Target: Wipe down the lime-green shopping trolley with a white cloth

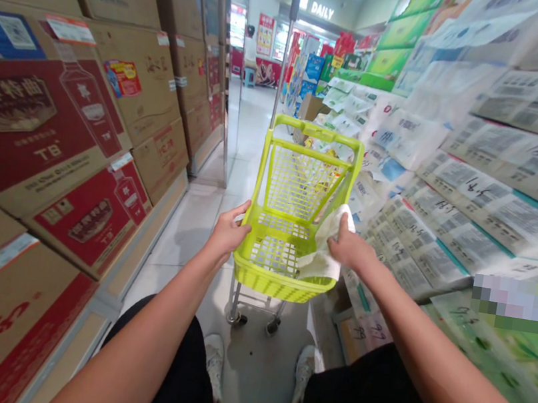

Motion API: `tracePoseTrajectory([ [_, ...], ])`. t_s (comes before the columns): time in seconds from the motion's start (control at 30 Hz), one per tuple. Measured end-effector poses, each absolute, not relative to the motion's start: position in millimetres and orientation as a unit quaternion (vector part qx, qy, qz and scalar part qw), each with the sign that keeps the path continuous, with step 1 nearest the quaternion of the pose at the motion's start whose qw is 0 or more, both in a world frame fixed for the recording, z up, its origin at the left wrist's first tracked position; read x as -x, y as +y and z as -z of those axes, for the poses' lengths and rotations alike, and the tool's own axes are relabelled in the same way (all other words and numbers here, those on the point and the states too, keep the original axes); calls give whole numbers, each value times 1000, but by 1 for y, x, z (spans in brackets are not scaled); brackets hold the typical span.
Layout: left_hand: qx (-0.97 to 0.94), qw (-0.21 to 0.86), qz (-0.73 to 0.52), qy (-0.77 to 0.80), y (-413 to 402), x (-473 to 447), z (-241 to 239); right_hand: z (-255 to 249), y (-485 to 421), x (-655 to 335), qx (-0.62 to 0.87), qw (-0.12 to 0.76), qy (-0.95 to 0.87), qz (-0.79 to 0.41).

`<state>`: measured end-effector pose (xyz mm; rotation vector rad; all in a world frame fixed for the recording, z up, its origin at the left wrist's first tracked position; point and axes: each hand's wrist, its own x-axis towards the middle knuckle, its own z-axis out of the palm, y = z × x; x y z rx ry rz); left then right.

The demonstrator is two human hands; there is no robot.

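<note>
A lime-green plastic shopping cart (281, 289) on a metal frame with small wheels stands right in front of me, between my feet. My left hand (230, 228) grips the left side of its basket, thumb and fingers closed round the edge. On the opposite side, my right hand (347, 243) presses a white cloth (325, 264) against the right rim. The cloth drapes over the inside of the basket. Through the grid walls and bottom of the basket I can see the floor behind.
Stacked cardboard boxes (88, 222) line the left side on a low ledge. Stacked paper packs (446, 235) with handwritten prices crowd the right. A metal post (286, 49) rises beyond the cart. Farther back, a person (250, 47) sits on a blue stool (250, 76).
</note>
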<state>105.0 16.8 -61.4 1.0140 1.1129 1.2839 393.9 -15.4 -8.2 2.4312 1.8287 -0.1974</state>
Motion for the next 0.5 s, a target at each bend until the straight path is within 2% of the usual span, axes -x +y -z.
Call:
tracePoseTrajectory([
  [0.27,-371,553,-582,467,19,-113,67,6,66,-417,-828,-25,558,57],
  [0.5,-299,533,-637,469,14,-127,68,24,21,-399,-774,-49,625,82],
])
